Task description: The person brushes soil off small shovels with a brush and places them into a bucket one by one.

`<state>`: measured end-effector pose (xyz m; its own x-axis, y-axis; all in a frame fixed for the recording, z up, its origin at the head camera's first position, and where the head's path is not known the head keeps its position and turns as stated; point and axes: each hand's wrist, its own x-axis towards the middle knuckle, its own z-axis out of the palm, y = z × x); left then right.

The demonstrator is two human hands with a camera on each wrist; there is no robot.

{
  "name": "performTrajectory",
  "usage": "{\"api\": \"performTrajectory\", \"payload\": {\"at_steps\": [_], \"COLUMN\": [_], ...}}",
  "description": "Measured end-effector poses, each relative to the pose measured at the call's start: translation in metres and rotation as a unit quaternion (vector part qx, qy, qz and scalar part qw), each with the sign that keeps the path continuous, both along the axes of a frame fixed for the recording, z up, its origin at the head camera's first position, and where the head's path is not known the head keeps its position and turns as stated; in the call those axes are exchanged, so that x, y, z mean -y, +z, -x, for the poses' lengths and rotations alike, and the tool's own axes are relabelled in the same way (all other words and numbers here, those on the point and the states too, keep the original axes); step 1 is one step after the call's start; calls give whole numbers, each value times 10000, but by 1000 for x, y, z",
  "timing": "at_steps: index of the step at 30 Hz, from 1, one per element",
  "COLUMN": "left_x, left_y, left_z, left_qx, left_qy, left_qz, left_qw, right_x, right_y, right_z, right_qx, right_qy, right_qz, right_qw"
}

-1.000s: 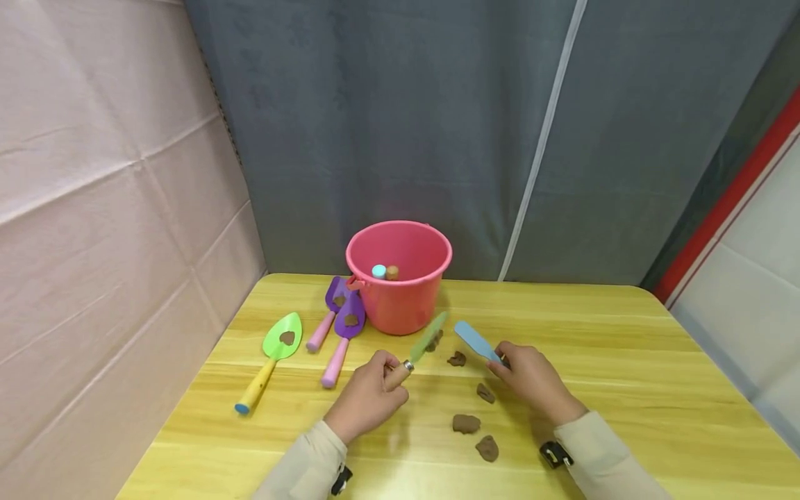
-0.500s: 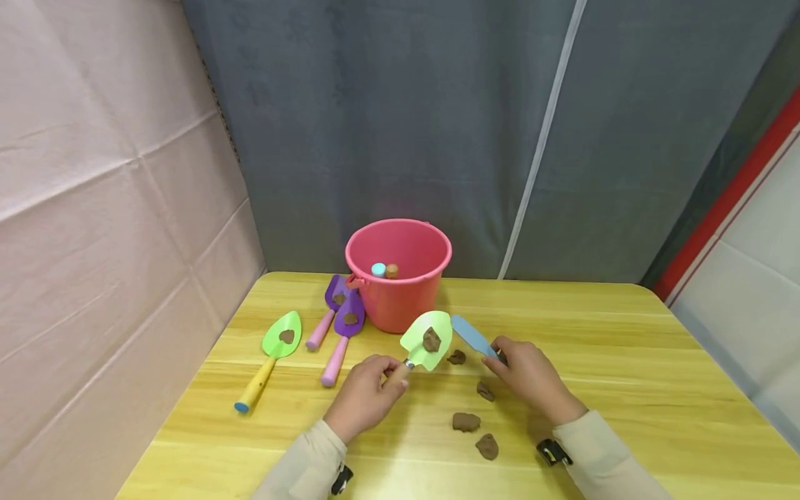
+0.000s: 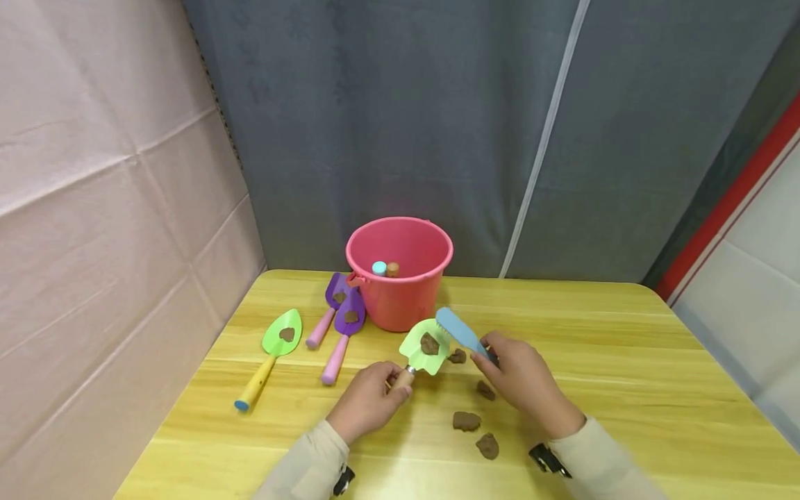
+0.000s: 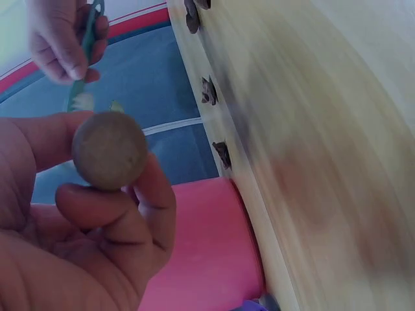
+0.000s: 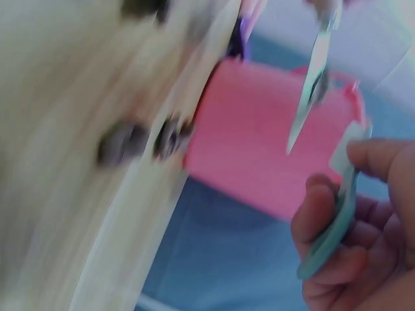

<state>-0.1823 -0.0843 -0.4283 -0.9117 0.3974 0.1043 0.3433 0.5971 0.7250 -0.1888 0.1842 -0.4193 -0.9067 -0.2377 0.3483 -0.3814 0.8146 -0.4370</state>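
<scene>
Ahead of me stands a pink bucket (image 3: 403, 305), with two purple trowels (image 3: 351, 302) beside it and a yellow-handled trowel (image 3: 271, 360) farther left; four brown lumps (image 3: 467, 421) lie on the table (image 3: 625, 375) between my arms. My left hand (image 3: 369, 399) and right hand (image 3: 525, 378) are raised, angled inward. The left pinches a pale green trowel (image 3: 413, 353) bearing a clay piece (image 3: 429, 344), before the bucket; the right grips a blue brush (image 3: 459, 328) at the blade's edge, contact unclear.

we see the green shovel (image 3: 415, 349) turned face-up, nearly edge-on a second ago, its brown lump (image 3: 429, 343) in fuller view. the right hand (image 3: 523, 378) has swung the blue brush (image 3: 459, 329) leftward; its bristles show, overlapping the shovel's edge.
</scene>
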Motion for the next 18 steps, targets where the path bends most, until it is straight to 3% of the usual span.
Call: {"api": "performTrajectory", "payload": {"at_steps": [4, 7, 18], "left_x": [-3, -4, -6], "left_y": [2, 2, 3], "left_z": [-2, -2, -4], "left_qx": [154, 139, 185], "left_qy": [-93, -102, -333], "left_qz": [4, 52, -22], "left_qw": [9998, 9998, 9993], "right_x": [17, 26, 25], "right_y": [3, 2, -6], "right_z": [-10, -15, -15], "right_qx": [-30, -34, -79], "right_qy": [744, 1047, 401], "right_qz": [-153, -305, -592], "right_qw": [9971, 9940, 9974]}}
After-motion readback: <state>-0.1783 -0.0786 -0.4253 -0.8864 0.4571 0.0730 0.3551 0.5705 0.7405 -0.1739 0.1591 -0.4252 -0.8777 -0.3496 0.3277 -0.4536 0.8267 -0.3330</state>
